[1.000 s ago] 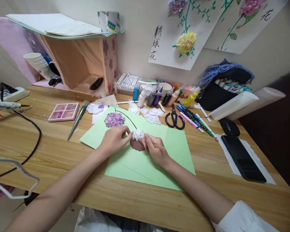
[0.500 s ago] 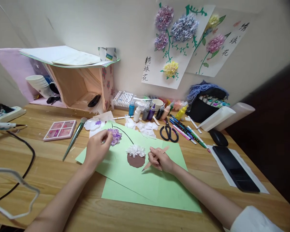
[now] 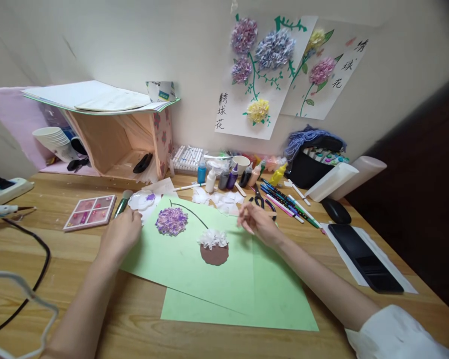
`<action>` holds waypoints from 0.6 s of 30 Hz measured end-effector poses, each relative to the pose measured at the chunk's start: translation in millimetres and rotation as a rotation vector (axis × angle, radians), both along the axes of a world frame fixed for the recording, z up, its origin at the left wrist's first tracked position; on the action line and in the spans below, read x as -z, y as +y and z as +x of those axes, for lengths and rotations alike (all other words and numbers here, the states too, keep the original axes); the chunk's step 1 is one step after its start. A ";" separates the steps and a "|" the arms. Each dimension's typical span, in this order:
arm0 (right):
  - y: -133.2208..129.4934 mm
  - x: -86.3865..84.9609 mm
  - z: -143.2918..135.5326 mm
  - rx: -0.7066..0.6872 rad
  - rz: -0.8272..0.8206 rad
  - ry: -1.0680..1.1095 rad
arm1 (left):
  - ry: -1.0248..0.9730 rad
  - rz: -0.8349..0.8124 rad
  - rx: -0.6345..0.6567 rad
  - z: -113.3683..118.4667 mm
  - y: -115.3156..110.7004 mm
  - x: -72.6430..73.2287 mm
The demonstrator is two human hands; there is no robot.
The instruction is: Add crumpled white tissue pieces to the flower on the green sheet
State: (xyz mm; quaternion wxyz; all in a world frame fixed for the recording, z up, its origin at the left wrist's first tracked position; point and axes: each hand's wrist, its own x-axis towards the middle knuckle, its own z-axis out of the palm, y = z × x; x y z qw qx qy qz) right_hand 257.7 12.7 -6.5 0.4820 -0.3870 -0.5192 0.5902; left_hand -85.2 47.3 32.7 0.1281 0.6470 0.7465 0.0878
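A green sheet of paper (image 3: 194, 276) lies on top of a second green sheet. On it are a purple crumpled-paper flower (image 3: 172, 221), a thin dark drawn stem, and a brown pot shape (image 3: 214, 255) topped with white paper ruffles (image 3: 213, 239). My left hand (image 3: 122, 230) is closed at the sheet's left edge, beside a green-handled brush (image 3: 122, 202); whatever its fingers hold is hidden. Above the sheet's right part, my right hand (image 3: 258, 223) keeps a peach-coloured pencil (image 3: 271, 214) between its fingers, the tip out of sight.
Scissors (image 3: 259, 198), coloured pencils (image 3: 284, 202) and paint bottles (image 3: 210, 180) stand or lie behind the sheets. A phone (image 3: 364, 257) and mouse (image 3: 336, 211) are at right. The pink palette (image 3: 90, 212) and glue gun (image 3: 7, 211) are at left.
My left hand has left the purple flower and moved left to the paper's edge. My right hand has lifted away from the brown pot, up and right, still with the pencil.
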 end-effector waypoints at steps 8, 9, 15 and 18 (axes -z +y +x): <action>38.1 -8.4 -5.7 0.105 0.515 -0.877 | 0.040 -0.122 0.001 4.2 -2.3 3.3; 42.0 -4.4 -7.2 0.098 0.542 -0.909 | 0.034 -0.123 0.001 3.8 -2.2 4.5; 51.9 9.3 -4.9 0.123 0.587 -0.945 | 0.022 -0.152 0.017 -0.6 -4.4 4.7; 47.9 11.6 -1.3 0.160 0.590 -0.925 | 0.047 -0.184 0.025 -1.0 -8.5 -0.2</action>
